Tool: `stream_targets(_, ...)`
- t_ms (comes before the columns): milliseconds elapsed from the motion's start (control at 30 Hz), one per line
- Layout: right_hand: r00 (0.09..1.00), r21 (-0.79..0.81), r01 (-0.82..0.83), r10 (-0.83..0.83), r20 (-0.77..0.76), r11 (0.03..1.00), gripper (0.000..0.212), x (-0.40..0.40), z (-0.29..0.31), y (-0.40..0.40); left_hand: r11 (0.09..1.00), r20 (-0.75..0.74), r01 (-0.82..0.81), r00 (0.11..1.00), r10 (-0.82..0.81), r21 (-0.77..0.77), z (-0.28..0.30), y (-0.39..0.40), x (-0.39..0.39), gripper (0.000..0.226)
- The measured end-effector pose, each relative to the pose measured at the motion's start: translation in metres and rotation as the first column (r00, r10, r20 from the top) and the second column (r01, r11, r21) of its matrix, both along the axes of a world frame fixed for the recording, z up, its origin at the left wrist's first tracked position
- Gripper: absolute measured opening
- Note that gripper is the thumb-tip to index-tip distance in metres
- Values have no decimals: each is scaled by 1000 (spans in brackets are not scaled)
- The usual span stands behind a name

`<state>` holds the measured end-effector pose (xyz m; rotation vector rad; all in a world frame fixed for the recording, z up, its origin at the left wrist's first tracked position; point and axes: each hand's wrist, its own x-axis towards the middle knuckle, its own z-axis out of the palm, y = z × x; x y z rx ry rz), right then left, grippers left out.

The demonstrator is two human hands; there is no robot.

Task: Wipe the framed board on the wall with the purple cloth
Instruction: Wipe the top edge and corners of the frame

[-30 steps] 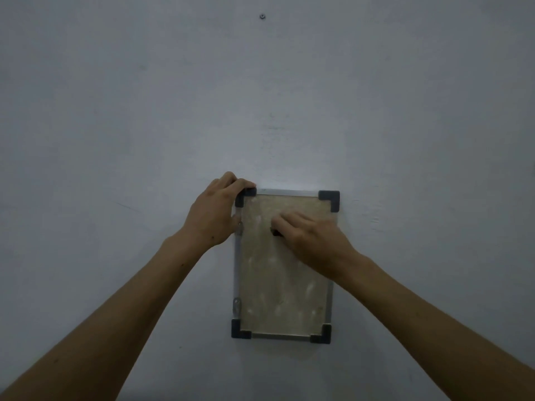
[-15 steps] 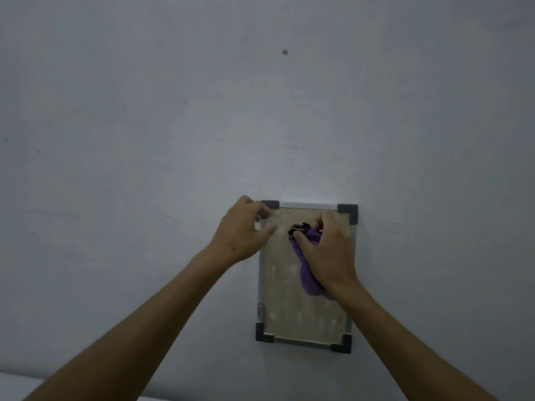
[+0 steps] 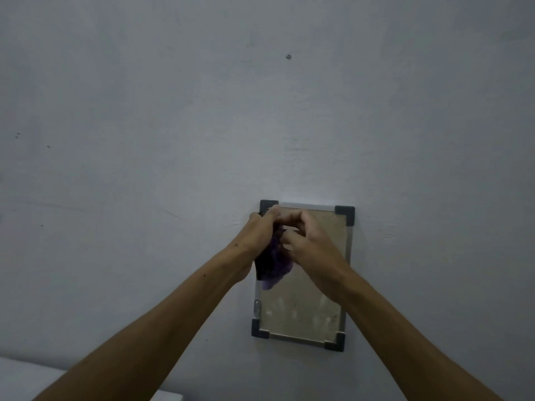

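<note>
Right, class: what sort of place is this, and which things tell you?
Probably an indoor room: a plain painted wall bearing a small screw and a metal-framed board, with a pale ledge at bottom left.

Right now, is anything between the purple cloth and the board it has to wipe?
Nothing visible. The cloth hangs bunched between the left hand and right hand, in front of the board, whose lower part shows bare.
</note>
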<state>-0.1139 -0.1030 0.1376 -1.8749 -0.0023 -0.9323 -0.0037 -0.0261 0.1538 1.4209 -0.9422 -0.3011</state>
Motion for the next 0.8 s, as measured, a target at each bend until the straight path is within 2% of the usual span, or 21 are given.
stream_targets(67, 990, 244, -141, 136, 36, 960, 22, -5, 7, -8, 998, -52, 61, 997, -62, -9, -3, 6, 8, 33)
stream_targets(133, 992, 286, -121, 122, 15, 950, 23, -9, 12, -18, 998, 27, 30, 999, -31, 59, -8, 9, 15, 21)
stream_targets(167, 999, 208, -24, 29, -19, 978, 20, -10, 14, -23, 993, 152, -63, 987, 47, 103, -8, 10, 19, 20)
stream_targets(200, 991, 53, 133, -131, -37, 990, 15, -12, 16, -30, 977, 311, -176, 941, 132, 119, -7, 10, 23, 21)
stream_targets(233, 950, -136, 309, -313, -5, 941, 13, -13, 18, -37, 960, 457, -264, 868, 195, 93, -4, 10, 27, 23)
stream_targets(300, 828, -434, 548, -537, 161, 715, 17, -16, 24, -53, 948, 628, -320, 738, 247, 4, 7, 10, 33, 22)
stream_targets(400, 700, -651, 653, -637, 323, 387, 23, -23, 37, -73, 945, 727, -319, 632, 268, -71, 24, 5, 44, 19)
stream_targets(433, 673, -690, 655, -653, 347, 309, 24, -25, 41, -79, 940, 743, -329, 606, 284, -91, 28, 2, 48, 19)
stream_targets(500, 652, -740, 636, -668, 360, 222, 22, -28, 45, -89, 930, 755, -343, 574, 316, -129, 33, -2, 55, 19)
stream_targets(600, 644, -774, 608, -679, 352, 176, 14, -30, 45, -99, 924, 771, -332, 532, 350, -190, 32, -10, 64, 19)
stream_targets(700, 632, -761, 630, -673, 384, 157, 13, -28, 44, -103, 897, 805, -330, 421, 419, -295, 19, -18, 69, 13)
stream_targets(800, 617, -749, 647, -675, 404, 142, 13, -26, 43, -104, 861, 755, -311, 419, 504, -402, 0, -23, 68, 14)
